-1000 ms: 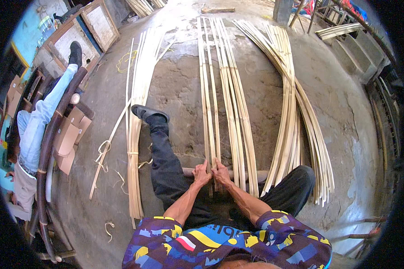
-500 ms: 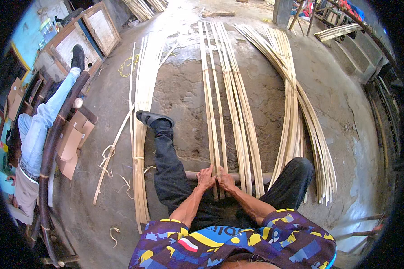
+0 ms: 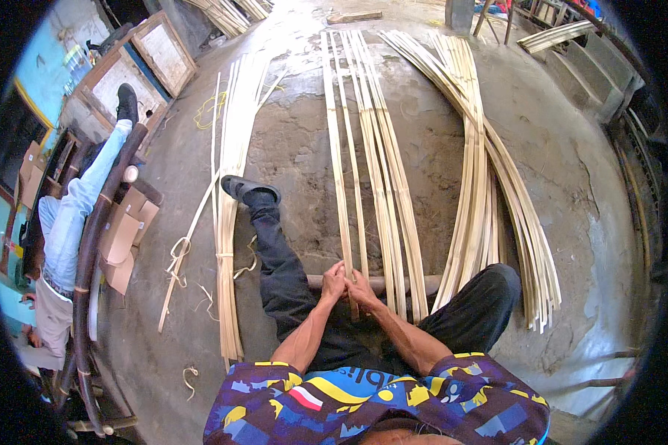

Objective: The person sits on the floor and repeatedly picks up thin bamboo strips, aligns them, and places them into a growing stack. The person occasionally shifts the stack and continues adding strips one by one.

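Observation:
In front of me, long pale bamboo strips (image 3: 382,170) lie fanned out lengthwise, their near ends across a brown pole (image 3: 430,284). My left hand (image 3: 335,281) is closed on the near part of the leftmost bamboo strip (image 3: 336,148). Right beside it, my right hand (image 3: 361,290) is closed around the same strip, its thumb side almost touching the left hand. The strip's near end pokes out below my hands. A second narrow strip (image 3: 354,148) runs just to the right; my fingers partly hide its near end.
A tied bundle of strips (image 3: 230,222) lies left of my outstretched leg; crossed bundles (image 3: 471,178) lie to the right. Loose curled ties (image 3: 191,382) are on the floor. At far left, a person in jeans (image 3: 70,237) is beside a bamboo bench (image 3: 89,252) and cardboard (image 3: 126,230).
My hands have shifted slightly left and up along the strips and come closer together. The leftmost strip's near end has moved a little with them, and the view has shifted slightly.

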Demonstrator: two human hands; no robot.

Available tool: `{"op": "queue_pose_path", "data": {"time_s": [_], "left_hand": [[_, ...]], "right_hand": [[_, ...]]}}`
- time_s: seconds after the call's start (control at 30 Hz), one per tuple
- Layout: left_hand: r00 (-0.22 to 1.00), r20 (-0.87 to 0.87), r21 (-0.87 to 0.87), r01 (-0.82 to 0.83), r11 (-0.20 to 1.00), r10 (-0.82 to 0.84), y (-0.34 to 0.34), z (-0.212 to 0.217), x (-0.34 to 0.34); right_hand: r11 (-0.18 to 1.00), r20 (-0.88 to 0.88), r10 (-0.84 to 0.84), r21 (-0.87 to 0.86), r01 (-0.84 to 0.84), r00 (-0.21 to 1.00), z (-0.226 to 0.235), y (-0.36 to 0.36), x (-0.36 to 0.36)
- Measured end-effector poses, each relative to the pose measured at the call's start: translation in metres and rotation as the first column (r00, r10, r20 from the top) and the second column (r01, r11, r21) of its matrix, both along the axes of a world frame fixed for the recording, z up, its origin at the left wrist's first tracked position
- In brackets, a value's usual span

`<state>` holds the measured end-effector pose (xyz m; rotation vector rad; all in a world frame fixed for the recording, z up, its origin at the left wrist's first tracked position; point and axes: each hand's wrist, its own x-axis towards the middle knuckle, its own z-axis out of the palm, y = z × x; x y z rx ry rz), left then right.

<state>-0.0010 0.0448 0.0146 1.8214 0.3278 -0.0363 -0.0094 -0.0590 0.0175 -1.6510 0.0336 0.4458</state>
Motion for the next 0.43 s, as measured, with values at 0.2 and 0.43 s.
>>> {"op": "queue_pose_path", "data": {"time_s": [0.2,0.43], "left_hand": [[0.996,-0.086,0.389,0.049,0.92,-0.016,-0.003,-0.026,0.001],[0.925,-0.351,0.24,0.242,0.94,-0.148,-0.018,-0.008,0.023]], "right_hand": [[0.921,0.339,-0.311,-0.124,0.37,0.888,0.034,-0.008,0.014],[0.904,0.295,-0.123,-0.36,0.23,0.947,0.04,-0.034,0.018]]}}
